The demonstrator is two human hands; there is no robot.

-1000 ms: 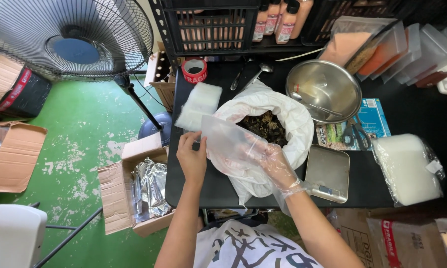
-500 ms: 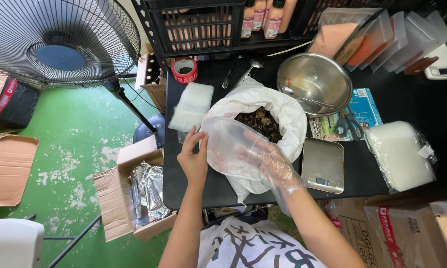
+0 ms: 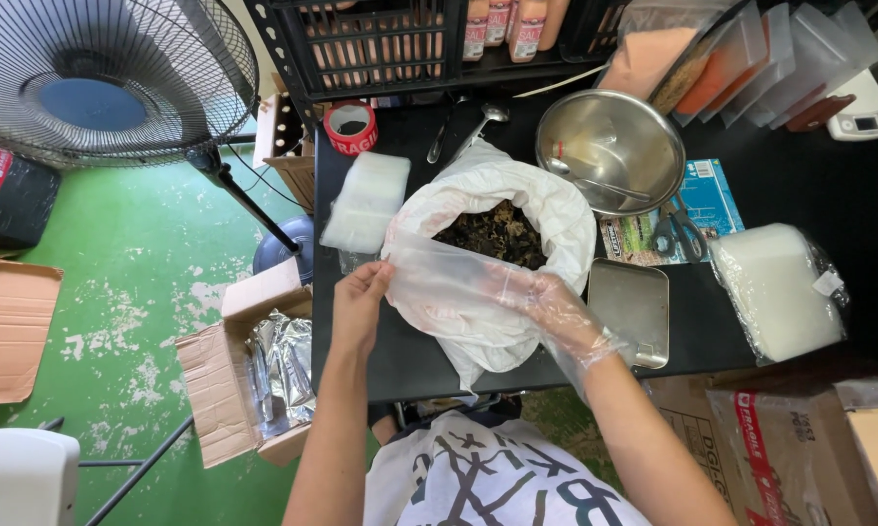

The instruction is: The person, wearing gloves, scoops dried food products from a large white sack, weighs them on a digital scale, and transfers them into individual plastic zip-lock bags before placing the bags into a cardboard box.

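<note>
1. I am holding a small clear plastic bag (image 3: 449, 282) stretched between my two hands, just above the near rim of a big white sack (image 3: 556, 209); the bag is thin, see-through and slightly crumpled, and I cannot tell whether anything is lying inside it.
2. My left hand (image 3: 359, 304) is pinching the bag's left edge, so that grip is closed tight on the plastic.
3. My right hand (image 3: 553, 310), wearing a loose transparent glove, is gripping the bag's right side, with the fingers wrapping around or into the plastic; which one I cannot tell.
4. The white sack is standing open on the black surface (image 3: 829, 195), directly behind the bag, and is showing a dark, dried, leafy filling (image 3: 493, 234).
5. A stack of flat clear bags (image 3: 366, 200) is lying just left of the sack, near my left hand.
6. A small metal scale (image 3: 629, 307) is sitting just right of my right wrist.
7. A steel bowl (image 3: 610, 146) with a spoon in it is standing behind the sack, and scissors (image 3: 675, 226) are lying on a blue packet beside it.
8. A wrapped white block (image 3: 775, 287) is resting at the right of the surface.
9. A roll of red tape (image 3: 351, 125) is lying at the far left corner.
10. On the green floor (image 3: 117, 263) to my left, an open cardboard box (image 3: 225, 390) of silver pouches is sitting beside a standing fan (image 3: 98, 78).
</note>
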